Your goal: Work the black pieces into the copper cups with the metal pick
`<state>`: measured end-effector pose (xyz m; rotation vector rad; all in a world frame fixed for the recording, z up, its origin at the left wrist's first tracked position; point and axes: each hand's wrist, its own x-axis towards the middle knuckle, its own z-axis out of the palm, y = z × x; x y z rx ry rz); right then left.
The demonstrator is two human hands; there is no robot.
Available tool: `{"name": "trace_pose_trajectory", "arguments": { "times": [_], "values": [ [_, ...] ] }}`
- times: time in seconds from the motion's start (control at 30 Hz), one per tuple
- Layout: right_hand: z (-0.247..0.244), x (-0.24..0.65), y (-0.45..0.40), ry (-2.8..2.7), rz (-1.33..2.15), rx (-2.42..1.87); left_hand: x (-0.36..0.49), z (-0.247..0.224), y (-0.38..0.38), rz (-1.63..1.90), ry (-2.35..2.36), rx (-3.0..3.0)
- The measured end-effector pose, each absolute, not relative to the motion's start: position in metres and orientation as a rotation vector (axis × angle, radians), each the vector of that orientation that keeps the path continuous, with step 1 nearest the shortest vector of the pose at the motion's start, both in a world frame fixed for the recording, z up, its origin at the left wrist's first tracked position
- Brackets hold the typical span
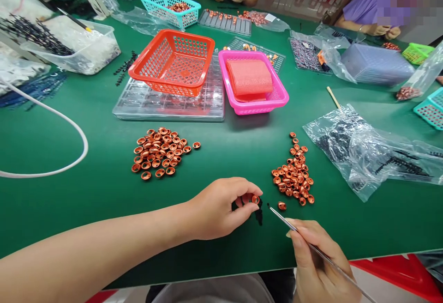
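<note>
Between the thumb and fingers of my left hand is a small copper-coloured ring. My right hand grips slim metal tweezers, whose tip points at the ring from the right. A tiny black piece shows at that tip, just apart from the ring. Some small black bits lie on the table beside my left fingertips. One loose copper ring rests near the tweezers, in front of a pile of copper rings. Further left is another pile of copper rings.
Behind the piles stand an orange basket on clear plastic trays and a pink basket holding pink foam. Clear bags with black parts lie right. A white cable curves at left. Two other people sit across the green table.
</note>
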<state>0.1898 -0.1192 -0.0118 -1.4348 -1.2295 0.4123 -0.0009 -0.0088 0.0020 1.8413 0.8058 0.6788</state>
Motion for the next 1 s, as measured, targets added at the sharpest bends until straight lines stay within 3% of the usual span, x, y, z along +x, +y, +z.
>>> {"name": "trace_pose_trajectory", "arguments": {
  "times": [1.0],
  "values": [
    [-0.0130, 0.1905, -0.1158, -1.443, 0.474, -1.283, 0.0025, 0.0042, -0.0113, 0.636, 0.755, 1.832]
  ]
}}
